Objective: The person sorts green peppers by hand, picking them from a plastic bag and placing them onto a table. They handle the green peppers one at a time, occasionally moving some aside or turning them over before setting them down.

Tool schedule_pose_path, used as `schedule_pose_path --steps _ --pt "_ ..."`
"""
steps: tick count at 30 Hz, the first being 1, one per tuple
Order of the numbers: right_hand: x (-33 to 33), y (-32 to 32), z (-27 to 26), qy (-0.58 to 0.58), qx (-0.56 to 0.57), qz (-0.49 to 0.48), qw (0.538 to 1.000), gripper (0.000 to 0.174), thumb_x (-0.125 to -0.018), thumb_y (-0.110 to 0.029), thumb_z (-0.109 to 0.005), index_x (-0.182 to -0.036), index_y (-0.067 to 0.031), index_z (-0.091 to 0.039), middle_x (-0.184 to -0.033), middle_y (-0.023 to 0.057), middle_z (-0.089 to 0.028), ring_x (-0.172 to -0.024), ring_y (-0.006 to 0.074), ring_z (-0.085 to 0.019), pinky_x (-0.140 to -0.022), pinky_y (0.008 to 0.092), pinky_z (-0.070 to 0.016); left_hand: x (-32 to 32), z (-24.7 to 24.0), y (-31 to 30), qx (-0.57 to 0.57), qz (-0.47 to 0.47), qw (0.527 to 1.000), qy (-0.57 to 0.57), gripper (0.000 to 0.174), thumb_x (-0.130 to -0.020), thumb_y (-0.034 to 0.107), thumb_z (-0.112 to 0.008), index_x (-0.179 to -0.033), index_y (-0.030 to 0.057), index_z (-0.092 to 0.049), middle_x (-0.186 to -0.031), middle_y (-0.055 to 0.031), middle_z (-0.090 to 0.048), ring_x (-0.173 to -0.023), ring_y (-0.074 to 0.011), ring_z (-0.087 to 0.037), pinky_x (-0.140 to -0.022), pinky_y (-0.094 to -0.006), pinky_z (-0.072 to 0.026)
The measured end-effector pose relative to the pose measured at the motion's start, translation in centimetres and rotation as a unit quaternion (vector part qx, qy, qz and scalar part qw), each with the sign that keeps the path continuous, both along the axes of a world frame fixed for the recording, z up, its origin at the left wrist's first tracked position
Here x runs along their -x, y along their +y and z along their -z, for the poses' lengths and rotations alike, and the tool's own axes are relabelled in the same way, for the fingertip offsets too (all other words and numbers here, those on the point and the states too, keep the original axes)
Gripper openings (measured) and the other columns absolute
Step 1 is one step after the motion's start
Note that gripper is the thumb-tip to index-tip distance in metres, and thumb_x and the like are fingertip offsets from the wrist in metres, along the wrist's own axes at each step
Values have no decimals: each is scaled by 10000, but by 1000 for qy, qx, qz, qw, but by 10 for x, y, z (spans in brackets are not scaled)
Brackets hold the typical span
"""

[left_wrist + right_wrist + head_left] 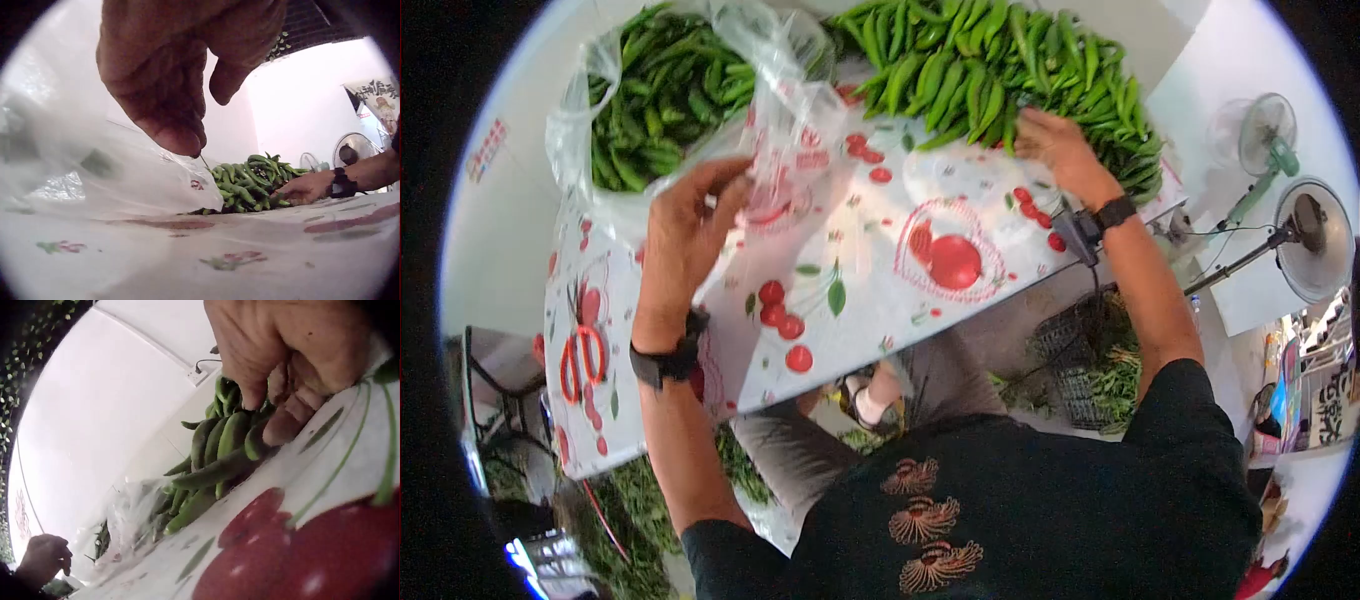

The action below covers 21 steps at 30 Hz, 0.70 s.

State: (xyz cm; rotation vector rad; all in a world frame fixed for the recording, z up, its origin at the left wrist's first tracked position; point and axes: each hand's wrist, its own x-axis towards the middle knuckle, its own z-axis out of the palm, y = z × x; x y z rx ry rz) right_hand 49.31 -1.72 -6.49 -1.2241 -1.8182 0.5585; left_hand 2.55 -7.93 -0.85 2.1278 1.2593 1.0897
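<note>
My left hand (683, 230) is raised beside the mouth of a clear plastic bag (775, 130) full of green chili peppers (645, 110). In the left wrist view its fingertips are pinched together, with a thin green stem (205, 163) poking out below them. At the near edge of a big heap of green chili peppers (960, 80), my right hand (1060, 150) reaches in low over the table. The right wrist view shows its thumb and curled fingers pinching a green chili pepper (255, 440) at the heap's end; the palm side is partly hidden.
A cherry-print cloth covers the table (850, 300). Red-handled scissors (583, 362) lie at its left end. Two fans (1305, 235) stand off to the right. Below the table's near edge sits a dark crate (1070, 365) among leafy greens (1115, 385).
</note>
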Motion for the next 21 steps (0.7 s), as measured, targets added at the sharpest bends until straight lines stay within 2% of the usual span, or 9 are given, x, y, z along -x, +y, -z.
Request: schedule_pose_path --steps 1,3,5,8,11,12,13,16,21 --pt "17 -15 -12 256 146 52 954 327 -874 -248 -645 -1035 34 -608 -837 102 -636 -700 142 -618 -636 259 -516 1 -1 3 -8 -6 1000 -7 275 -928 164 -554 -1140 -2 -606 -969 -83 -669 -810 -122 -614 -650 -242 -492" --pt "18 -25 -11 248 145 59 956 296 -884 -256 -633 -991 19 -620 -786 85 -627 -657 121 -596 -594 250 -494 5 1 5 -31 -44 999 9 265 -936 172 -542 -1148 29 -614 -986 -78 -672 -829 -115 -613 -683 -250 -489" --pt "19 -31 -10 238 134 66 960 275 -893 -265 -621 -947 5 -632 -734 68 -618 -613 101 -575 -551 240 -473 2 -7 -4 -72 -40 996 -40 243 -892 167 -610 -1085 23 -643 -833 -50 -673 -689 -70 -556 -641 -216 -458" --pt "31 -42 -9 167 89 129 973 245 -891 -244 -617 -897 1 -625 -681 35 -577 -524 97 -532 -480 216 -434 -1 -29 -36 -96 -36 994 -21 248 -896 174 -613 -1096 32 -642 -850 -45 -670 -711 -71 -567 -654 -220 -466" --pt "38 -41 -11 169 75 129 974 241 -882 -246 -627 -892 -6 -627 -684 24 -563 -547 92 -535 -488 209 -429 5 -37 -68 -77 -63 992 -74 248 -900 178 -610 -1099 33 -642 -854 -43 -668 -715 -78 -574 -661 -225 -473" --pt "39 -44 -12 189 84 134 969 245 -873 -255 -640 -884 -11 -630 -711 16 -560 -579 87 -543 -493 207 -423 14 -33 -76 -67 -77 993 -54 243 -930 187 -569 -1096 26 -643 -949 -44 -675 -791 -87 -588 -697 -215 -457" --pt "40 -44 -10 190 87 129 969 245 -873 -255 -640 -884 -11 -630 -711 16 -560 -579 87 -543 -493 207 -423 23 -28 -86 -65 -82 993 -51 243 -930 187 -569 -1096 26 -643 -949 -44 -675 -791 -87 -588 -697 -215 -457" --pt "28 -34 -2 171 58 95 979 263 -867 -280 -652 -881 -18 -634 -735 4 -559 -597 86 -547 -496 210 -418 49 -6 -109 -36 -192 981 -10 208 -925 172 -575 -1013 6 -664 -845 -26 -652 -765 -63 -565 -675 -205 -442" --pt "23 -23 3 182 72 94 976 290 -848 -315 -676 -893 -31 -642 -733 -1 -561 -593 84 -550 -497 206 -415 77 33 -133 -55 -291 953 67 223 -892 205 -617 -925 -8 -671 -750 -20 -636 -690 -57 -549 -616 -211 -433"
